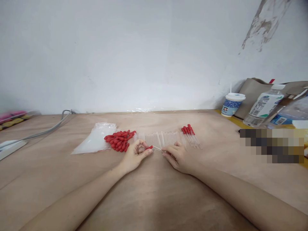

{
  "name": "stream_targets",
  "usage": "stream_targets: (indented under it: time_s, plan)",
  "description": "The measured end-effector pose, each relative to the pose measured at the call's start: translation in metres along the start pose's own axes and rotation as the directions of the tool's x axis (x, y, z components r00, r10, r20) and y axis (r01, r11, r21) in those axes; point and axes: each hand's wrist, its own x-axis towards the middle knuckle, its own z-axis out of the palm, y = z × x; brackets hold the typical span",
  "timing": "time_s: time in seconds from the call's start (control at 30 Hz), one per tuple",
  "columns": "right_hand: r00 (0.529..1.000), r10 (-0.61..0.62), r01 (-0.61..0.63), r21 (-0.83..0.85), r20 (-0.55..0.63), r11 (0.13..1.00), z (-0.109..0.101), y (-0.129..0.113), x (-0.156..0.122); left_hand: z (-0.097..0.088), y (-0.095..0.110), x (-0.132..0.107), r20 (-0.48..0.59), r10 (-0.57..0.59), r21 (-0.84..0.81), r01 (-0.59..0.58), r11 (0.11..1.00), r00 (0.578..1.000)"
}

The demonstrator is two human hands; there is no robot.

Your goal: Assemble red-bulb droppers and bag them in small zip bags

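Note:
My left hand (136, 155) is closed on a red rubber dropper bulb (149, 147), its open end turned to the right. Between the fingertips of my right hand (177, 157) is a thin clear dropper tube (157, 149), its near end at the mouth of the bulb; I cannot tell whether it sits inside. Behind both hands lies a row of clear tubes (166, 138), side by side. A pile of red bulbs (119, 140) is just left of my left hand. Several droppers with red bulbs fitted (190, 131) lie beyond my right hand.
A clear plastic bag (97, 138) lies left of the bulb pile. Grey cables (54, 126) run to a white power strip (12, 148) at the far left. On the right stand a lidded paper cup (233, 104), a plastic bottle (264, 106) and a beige bag (247, 93).

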Motion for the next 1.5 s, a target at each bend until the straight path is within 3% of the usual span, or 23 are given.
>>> stream_targets:
  time_s: [0.6, 0.87, 1.5]
  plan:
    - [0.988, -0.048, 0.03, 0.125, 0.149, 0.992, -0.009, 0.01, 0.002, 0.0, 0.0, -0.004, 0.163, 0.032, 0.187, -0.062, 0.98, 0.986]
    - [0.994, -0.086, 0.086, 0.008, 0.066, 0.996, -0.002, 0.011, -0.002, 0.002, 0.0, -0.006, 0.147, 0.065, 0.321, -0.11, 0.941, 0.987]
    - [0.989, 0.011, -0.016, 0.034, 0.144, 0.999, 0.0, -0.003, 0.002, 0.005, 0.004, -0.009, 0.221, 0.286, 0.434, -0.356, 0.827, 0.933]
